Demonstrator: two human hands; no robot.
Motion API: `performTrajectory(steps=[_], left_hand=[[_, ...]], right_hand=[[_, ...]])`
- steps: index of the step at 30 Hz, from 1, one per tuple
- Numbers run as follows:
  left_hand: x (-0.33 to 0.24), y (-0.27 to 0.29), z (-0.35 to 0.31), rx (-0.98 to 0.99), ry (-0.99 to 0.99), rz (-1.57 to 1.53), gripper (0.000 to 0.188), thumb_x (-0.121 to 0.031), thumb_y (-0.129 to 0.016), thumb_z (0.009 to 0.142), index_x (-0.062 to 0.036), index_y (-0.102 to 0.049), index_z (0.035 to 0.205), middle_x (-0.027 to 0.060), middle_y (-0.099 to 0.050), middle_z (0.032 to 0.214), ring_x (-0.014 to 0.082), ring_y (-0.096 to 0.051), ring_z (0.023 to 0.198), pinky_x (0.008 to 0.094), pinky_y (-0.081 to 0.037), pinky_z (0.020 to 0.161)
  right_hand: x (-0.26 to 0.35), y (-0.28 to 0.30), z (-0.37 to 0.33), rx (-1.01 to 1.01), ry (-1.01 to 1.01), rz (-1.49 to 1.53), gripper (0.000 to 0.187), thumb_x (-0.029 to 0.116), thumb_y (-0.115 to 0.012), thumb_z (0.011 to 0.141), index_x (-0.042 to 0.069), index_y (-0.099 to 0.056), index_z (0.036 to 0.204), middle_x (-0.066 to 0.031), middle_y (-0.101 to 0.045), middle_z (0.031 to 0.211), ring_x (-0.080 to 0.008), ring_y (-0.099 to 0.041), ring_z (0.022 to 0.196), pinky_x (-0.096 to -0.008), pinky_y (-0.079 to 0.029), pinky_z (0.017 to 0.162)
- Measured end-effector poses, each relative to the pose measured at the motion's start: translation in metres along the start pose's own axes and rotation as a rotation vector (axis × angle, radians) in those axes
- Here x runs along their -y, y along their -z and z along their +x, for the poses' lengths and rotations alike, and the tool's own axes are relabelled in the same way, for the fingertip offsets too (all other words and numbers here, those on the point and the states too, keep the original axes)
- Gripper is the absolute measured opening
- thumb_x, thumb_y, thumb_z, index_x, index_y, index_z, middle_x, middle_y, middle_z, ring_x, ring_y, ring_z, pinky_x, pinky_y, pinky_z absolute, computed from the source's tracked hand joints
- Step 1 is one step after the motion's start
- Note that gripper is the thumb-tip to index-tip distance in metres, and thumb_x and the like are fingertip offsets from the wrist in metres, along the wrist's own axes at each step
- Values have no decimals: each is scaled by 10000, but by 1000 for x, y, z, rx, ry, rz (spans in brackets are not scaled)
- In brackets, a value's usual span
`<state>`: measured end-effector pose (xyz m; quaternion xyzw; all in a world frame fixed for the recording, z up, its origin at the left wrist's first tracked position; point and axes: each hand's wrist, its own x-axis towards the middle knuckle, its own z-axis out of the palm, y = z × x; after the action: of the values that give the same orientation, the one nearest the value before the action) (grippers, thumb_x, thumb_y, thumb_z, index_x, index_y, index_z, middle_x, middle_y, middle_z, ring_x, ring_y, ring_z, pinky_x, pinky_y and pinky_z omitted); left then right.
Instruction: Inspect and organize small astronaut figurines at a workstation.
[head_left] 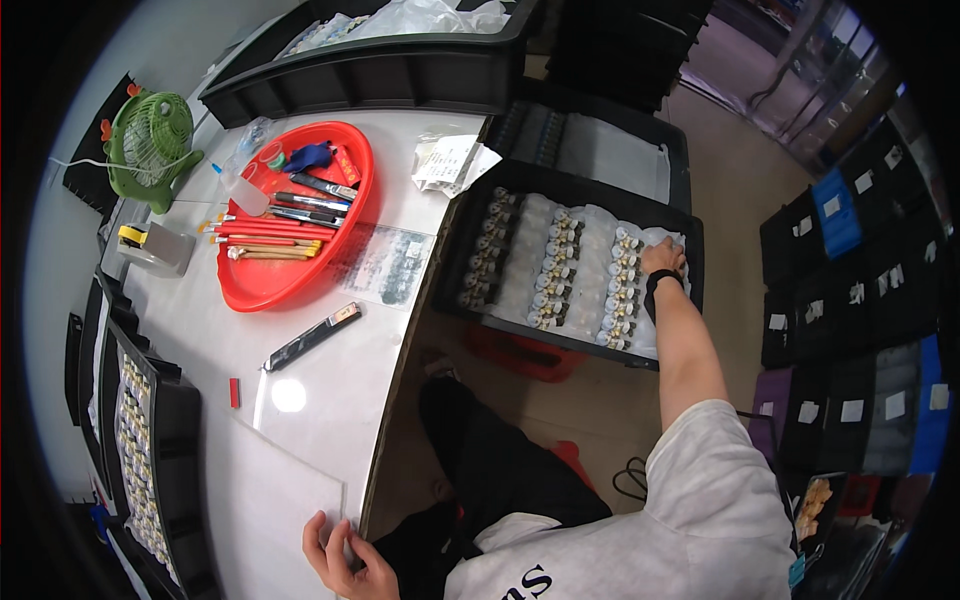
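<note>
White table (345, 400) above tan floor (730, 250)

On the white surface (345, 395), a red oval tray (238, 290) is holding red sticks (265, 229) and pens. To the right of the tray, the right hand (664, 258) is reaching into a black crate (585, 346), beside rows of small white and gold pieces (618, 285). Below the tray, the left hand (350, 562) is curling its fingers loosely near the surface's edge. A long black tool (310, 338) is lying just below the tray, and a green fan (155, 140) is standing to its left.
</note>
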<state>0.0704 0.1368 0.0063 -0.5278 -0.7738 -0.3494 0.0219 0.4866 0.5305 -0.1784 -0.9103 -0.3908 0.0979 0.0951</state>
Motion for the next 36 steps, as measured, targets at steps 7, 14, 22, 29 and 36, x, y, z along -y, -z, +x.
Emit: performTrajectory(steps=[7, 14, 22, 29, 36], left_hand=[[-1, -1, -1, 2, 4, 26, 145, 94, -476, 793, 85, -555, 913, 203, -458, 1121, 267, -572, 898, 282, -508, 735], [-2, -4, 0, -48, 50, -15, 136, 82, -505, 772, 57, -577, 885, 192, -500, 1080, 277, -576, 883, 314, -502, 734], [-11, -3, 4, -22, 52, 72, 187, 109, -457, 752, 47, -565, 892, 169, -486, 1111, 282, -504, 1011, 317, -440, 817], [2, -1, -2, -5, 70, 37, 209, 112, -464, 729, 37, -572, 893, 169, -486, 1107, 284, -508, 1010, 306, -466, 785], [0, -2, -4, -24, 60, -14, 221, 122, -476, 703, 39, -579, 880, 180, -492, 1093, 295, -513, 1002, 315, -488, 755]], right_hand=[[-6, 4, 21, 141, -123, -3, 496, 284, -451, 820, 93, -336, 1263, -171, -460, 1232, -339, -341, 1205, -491, -246, 963], [-19, 5, 32, 27, 183, 74, 532, 162, -499, 722, -30, -394, 1207, -252, -519, 1121, -369, -485, 1076, -416, -346, 934], [-50, 62, -19, 194, 237, 185, 534, 204, -511, 726, -24, -423, 1202, -260, -494, 1156, -352, -471, 1103, -360, -369, 926], [-78, 11, 9, 322, 139, 209, 667, 325, -560, 715, -128, -399, 1177, -297, -437, 1203, -358, -424, 1153, -345, -346, 946], [-60, 62, -38, 160, 329, -38, 470, 189, -494, 741, -47, -467, 1147, -278, -499, 1131, -356, -474, 1095, -373, -374, 921]])
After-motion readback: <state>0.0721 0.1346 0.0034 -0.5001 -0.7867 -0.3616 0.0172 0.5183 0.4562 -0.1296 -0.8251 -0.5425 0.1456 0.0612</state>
